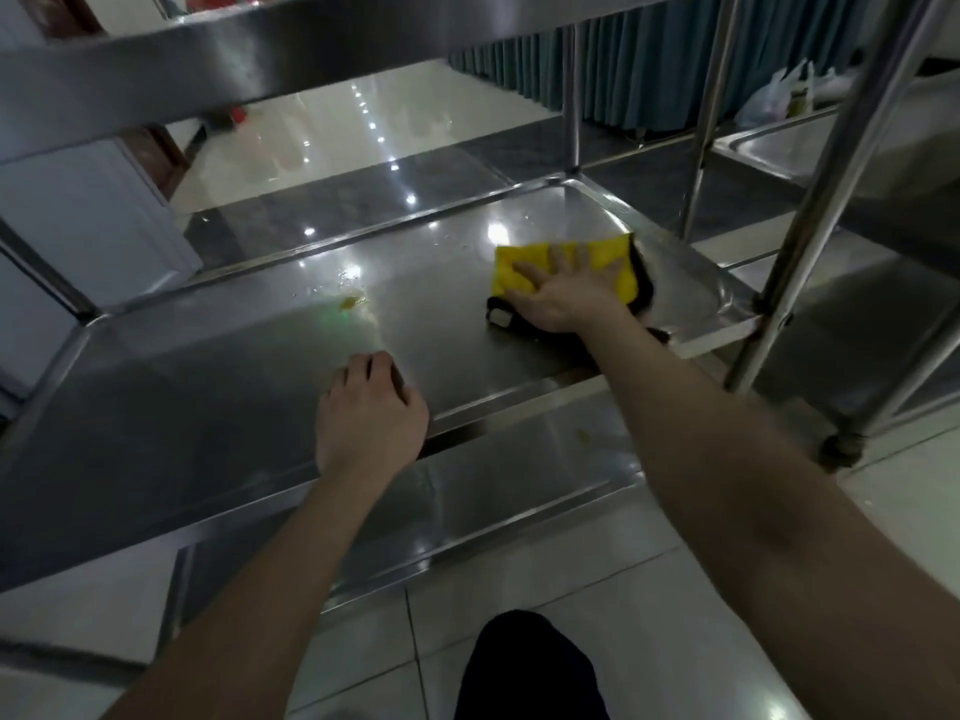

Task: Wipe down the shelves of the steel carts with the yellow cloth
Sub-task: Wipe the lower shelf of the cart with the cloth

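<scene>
My right hand (563, 298) flat, fingers spread, pressing cloth (612, 263) near shelf (234, 366) right edge, left hand (371, 407) curled empty at near edge

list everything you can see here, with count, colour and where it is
cart: 1, steel, straight ahead, three shelves in view
cloth: 1, yellow with black back, right part of middle shelf
spots: 2, yellow, one mid middle shelf, one smaller on lower shelf
second cart: 1, steel, to the right
bags: count unclear, pale plastic, on second cart
curtain: 1, teal, back right
floor: pale tiles below, glossy further back
leg: 1, black trousers, bottom centre
left hand: 1, fingers curled, rests at middle shelf's front edge
right hand: 1, pressed flat on cloth
</scene>
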Action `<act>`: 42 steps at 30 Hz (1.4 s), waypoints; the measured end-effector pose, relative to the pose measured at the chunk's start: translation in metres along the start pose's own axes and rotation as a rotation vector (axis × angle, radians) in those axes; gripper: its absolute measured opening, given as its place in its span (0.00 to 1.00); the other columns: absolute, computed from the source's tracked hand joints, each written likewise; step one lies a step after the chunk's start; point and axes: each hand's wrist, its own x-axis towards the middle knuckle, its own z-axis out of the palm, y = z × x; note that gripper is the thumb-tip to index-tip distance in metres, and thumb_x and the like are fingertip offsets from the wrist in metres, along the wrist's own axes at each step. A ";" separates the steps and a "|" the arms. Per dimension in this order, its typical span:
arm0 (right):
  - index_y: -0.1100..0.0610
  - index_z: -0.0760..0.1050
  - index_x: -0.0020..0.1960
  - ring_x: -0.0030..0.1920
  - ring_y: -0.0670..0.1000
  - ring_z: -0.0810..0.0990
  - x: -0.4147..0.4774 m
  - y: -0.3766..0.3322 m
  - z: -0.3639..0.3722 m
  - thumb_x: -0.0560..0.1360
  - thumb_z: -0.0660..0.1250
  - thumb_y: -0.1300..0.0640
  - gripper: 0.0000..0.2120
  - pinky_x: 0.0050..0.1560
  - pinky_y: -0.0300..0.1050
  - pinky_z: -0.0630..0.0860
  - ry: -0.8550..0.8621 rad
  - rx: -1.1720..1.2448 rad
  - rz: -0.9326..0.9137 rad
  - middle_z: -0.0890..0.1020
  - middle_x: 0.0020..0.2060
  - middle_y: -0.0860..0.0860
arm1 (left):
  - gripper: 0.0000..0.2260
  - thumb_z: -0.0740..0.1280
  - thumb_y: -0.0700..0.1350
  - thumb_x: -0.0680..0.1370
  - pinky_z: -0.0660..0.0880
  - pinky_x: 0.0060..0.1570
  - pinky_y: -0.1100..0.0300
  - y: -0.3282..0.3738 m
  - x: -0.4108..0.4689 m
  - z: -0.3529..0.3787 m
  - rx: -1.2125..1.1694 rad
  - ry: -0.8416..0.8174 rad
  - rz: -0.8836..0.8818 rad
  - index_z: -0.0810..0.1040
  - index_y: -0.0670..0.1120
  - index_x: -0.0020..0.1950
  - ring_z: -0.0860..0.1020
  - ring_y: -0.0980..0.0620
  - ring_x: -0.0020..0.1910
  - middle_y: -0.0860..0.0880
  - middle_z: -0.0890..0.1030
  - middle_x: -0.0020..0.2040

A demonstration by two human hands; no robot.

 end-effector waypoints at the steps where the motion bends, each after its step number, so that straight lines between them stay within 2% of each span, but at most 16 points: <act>1: 0.30 0.46 0.84 0.86 0.65 0.39 0.002 -0.037 0.004 0.76 0.43 0.20 0.39 0.74 0.84 0.36 -0.018 -0.028 -0.092 0.43 0.88 0.50 | 0.18 0.61 0.50 0.84 0.72 0.67 0.44 0.000 0.000 0.000 -0.003 0.005 0.002 0.75 0.43 0.70 0.75 0.37 0.67 0.39 0.77 0.68; 4: 0.30 0.46 0.84 0.86 0.63 0.39 -0.003 -0.112 0.013 0.78 0.44 0.22 0.37 0.74 0.83 0.35 -0.076 -0.052 -0.300 0.43 0.88 0.49 | 0.19 0.62 0.50 0.84 0.71 0.68 0.44 -0.001 0.000 -0.002 -0.027 0.008 0.000 0.75 0.44 0.72 0.75 0.37 0.67 0.40 0.77 0.69; 6: 0.30 0.47 0.84 0.87 0.60 0.39 0.001 -0.117 0.015 0.79 0.45 0.23 0.35 0.76 0.80 0.35 -0.079 -0.043 -0.336 0.44 0.88 0.47 | 0.19 0.62 0.51 0.84 0.72 0.68 0.44 -0.003 -0.001 -0.001 -0.035 0.026 0.009 0.76 0.44 0.72 0.75 0.37 0.67 0.40 0.77 0.69; 8: 0.30 0.48 0.84 0.87 0.56 0.42 0.007 -0.089 0.011 0.80 0.45 0.25 0.34 0.80 0.74 0.38 -0.059 -0.028 -0.350 0.46 0.87 0.44 | 0.18 0.62 0.51 0.83 0.72 0.66 0.44 -0.004 -0.001 0.000 -0.030 0.031 0.015 0.76 0.45 0.70 0.76 0.38 0.66 0.41 0.78 0.67; 11: 0.31 0.47 0.85 0.87 0.53 0.45 0.026 -0.003 -0.006 0.81 0.44 0.24 0.34 0.82 0.70 0.41 -0.001 -0.026 -0.197 0.48 0.88 0.44 | 0.17 0.61 0.51 0.83 0.72 0.66 0.45 -0.003 -0.001 0.001 -0.034 0.038 0.014 0.77 0.45 0.68 0.76 0.39 0.65 0.42 0.78 0.67; 14: 0.30 0.45 0.85 0.87 0.54 0.45 0.035 0.093 -0.025 0.79 0.38 0.22 0.36 0.82 0.72 0.42 0.050 -0.077 0.029 0.48 0.87 0.43 | 0.17 0.61 0.51 0.83 0.72 0.66 0.44 0.000 -0.002 0.000 -0.028 0.037 0.010 0.76 0.44 0.69 0.76 0.39 0.65 0.42 0.78 0.68; 16: 0.32 0.45 0.85 0.87 0.55 0.42 0.033 0.119 -0.027 0.79 0.38 0.23 0.36 0.80 0.75 0.39 0.044 -0.053 0.125 0.46 0.88 0.45 | 0.18 0.61 0.50 0.83 0.72 0.66 0.44 0.002 -0.003 0.000 -0.023 0.036 0.011 0.76 0.44 0.70 0.76 0.39 0.65 0.41 0.78 0.68; 19: 0.32 0.46 0.85 0.87 0.61 0.42 0.024 0.065 -0.020 0.78 0.40 0.22 0.38 0.78 0.79 0.36 0.031 -0.013 0.111 0.44 0.88 0.49 | 0.19 0.61 0.51 0.83 0.72 0.67 0.44 0.004 -0.003 -0.001 -0.011 0.037 0.012 0.75 0.44 0.71 0.76 0.39 0.66 0.41 0.77 0.69; 23: 0.31 0.46 0.85 0.87 0.61 0.41 -0.002 -0.067 0.007 0.77 0.41 0.22 0.38 0.77 0.79 0.36 -0.042 -0.060 -0.232 0.44 0.88 0.49 | 0.18 0.62 0.51 0.83 0.73 0.65 0.44 0.000 0.001 -0.002 -0.007 0.042 0.017 0.77 0.43 0.69 0.77 0.38 0.64 0.39 0.78 0.67; 25: 0.30 0.46 0.84 0.87 0.59 0.40 -0.009 -0.091 0.013 0.79 0.42 0.24 0.35 0.77 0.79 0.34 -0.055 -0.076 -0.324 0.44 0.88 0.47 | 0.17 0.62 0.51 0.83 0.73 0.65 0.44 -0.004 0.002 -0.001 -0.006 0.048 0.016 0.77 0.43 0.68 0.77 0.37 0.63 0.39 0.79 0.66; 28: 0.31 0.47 0.85 0.87 0.54 0.42 -0.004 -0.056 0.007 0.81 0.43 0.27 0.33 0.81 0.71 0.38 -0.033 -0.048 -0.350 0.46 0.87 0.43 | 0.16 0.62 0.51 0.83 0.73 0.64 0.44 -0.006 0.002 0.001 -0.021 0.052 0.021 0.77 0.44 0.66 0.77 0.37 0.62 0.39 0.79 0.64; 31: 0.31 0.46 0.85 0.87 0.52 0.43 0.004 0.024 -0.007 0.81 0.42 0.26 0.33 0.82 0.70 0.41 0.003 -0.041 -0.196 0.47 0.87 0.43 | 0.16 0.62 0.51 0.83 0.74 0.63 0.44 -0.005 0.003 0.003 -0.038 0.053 0.016 0.77 0.43 0.66 0.77 0.37 0.62 0.39 0.79 0.64; 34: 0.30 0.44 0.84 0.87 0.52 0.43 -0.003 0.107 -0.017 0.82 0.40 0.27 0.32 0.82 0.71 0.38 0.035 -0.067 -0.021 0.46 0.87 0.43 | 0.17 0.62 0.50 0.83 0.74 0.63 0.43 -0.004 0.003 0.003 -0.048 0.055 0.009 0.77 0.43 0.67 0.76 0.36 0.63 0.38 0.78 0.65; 36: 0.31 0.43 0.84 0.87 0.53 0.42 -0.020 0.136 -0.018 0.82 0.40 0.28 0.31 0.82 0.71 0.38 0.044 -0.086 0.028 0.45 0.88 0.44 | 0.18 0.63 0.50 0.83 0.74 0.64 0.43 -0.001 0.003 0.003 -0.041 0.056 0.009 0.77 0.42 0.68 0.76 0.34 0.63 0.37 0.78 0.66; 39: 0.32 0.44 0.85 0.87 0.55 0.42 -0.047 0.118 -0.012 0.82 0.39 0.28 0.32 0.81 0.73 0.39 0.063 -0.064 0.083 0.45 0.88 0.46 | 0.19 0.63 0.49 0.82 0.73 0.65 0.42 0.002 0.000 0.002 -0.037 0.061 0.003 0.76 0.41 0.69 0.76 0.34 0.64 0.36 0.78 0.67; 42: 0.32 0.46 0.85 0.87 0.58 0.45 -0.080 0.041 0.001 0.82 0.41 0.28 0.32 0.80 0.76 0.44 0.049 -0.079 0.004 0.46 0.88 0.48 | 0.20 0.62 0.50 0.82 0.73 0.65 0.43 0.004 0.000 0.000 -0.032 0.041 -0.006 0.76 0.41 0.70 0.76 0.34 0.64 0.37 0.78 0.67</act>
